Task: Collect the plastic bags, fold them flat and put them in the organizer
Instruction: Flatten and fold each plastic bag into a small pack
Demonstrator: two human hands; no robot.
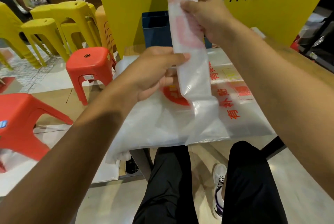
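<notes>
Above the table I hold one plastic bag (189, 46), already narrowed into a long strip, upright between both hands. My right hand (211, 18) pinches it high up, fingers curled round the edge near the pink print; my left hand (155, 72) clamps it lower down, thumb across the front. The lower end trails onto the pile of bags (162, 126) lying flat on the table (292, 55).

To do this fold well, I judge I should keep the strip taut between the two grips, line the long edges up before creasing, and press the air out as I double it over, since the film looks slippery and will spring open if I let go early. The tail should lift clear of the pile so it drags nothing along.

Behind the strip stands the blue organizer (155, 30), its compartments open at the top, against a yellow board (130, 7) with black lettering. Left of the table are red stools (90, 64) and stacked yellow stools (59, 19) on a pale floor.
</notes>
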